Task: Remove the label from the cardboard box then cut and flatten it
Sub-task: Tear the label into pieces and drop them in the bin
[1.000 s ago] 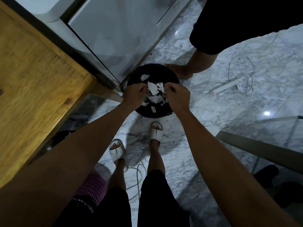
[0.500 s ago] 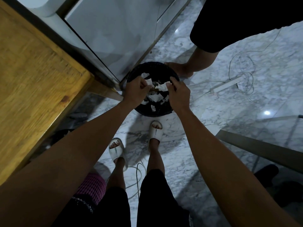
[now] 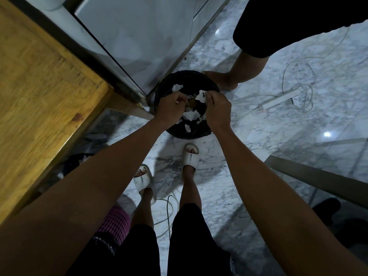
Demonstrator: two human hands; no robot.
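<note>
The black waste bin (image 3: 211, 84) stands on the marble floor (image 3: 278, 124), and both hands are held over its open mouth. The left hand (image 3: 171, 110) is above the left half of the bin, its fingers (image 3: 182, 99) curled inward; something thin and pale shows at their tips, but it is too small to say whether they pinch it. The right hand (image 3: 218, 111) is above the right half of the bin, and its fingers (image 3: 209, 97) are curled around a torn white piece of label (image 3: 201, 96), which sticks out from the fingertips toward the middle of the bin. Between the two hands a small brownish scrap (image 3: 191, 103) is seen, close to both sets of fingers; I cannot tell if either hand touches it. Below the hands, inside the bin, lie more white label scraps (image 3: 192, 116), and one scrap (image 3: 177, 87) lies near the far left rim. The cardboard box itself does not show in this view. Just left of the bin is the corner of a wooden table (image 3: 39, 86), and behind the bin a grey cabinet (image 3: 139, 36). Near the bin's closer side stand the person's feet in white slippers (image 3: 191, 156). On the far right side of the bin is another person's bare foot (image 3: 221, 78), and further right a white power strip (image 3: 278, 99) with cables lies on the floor.
</note>
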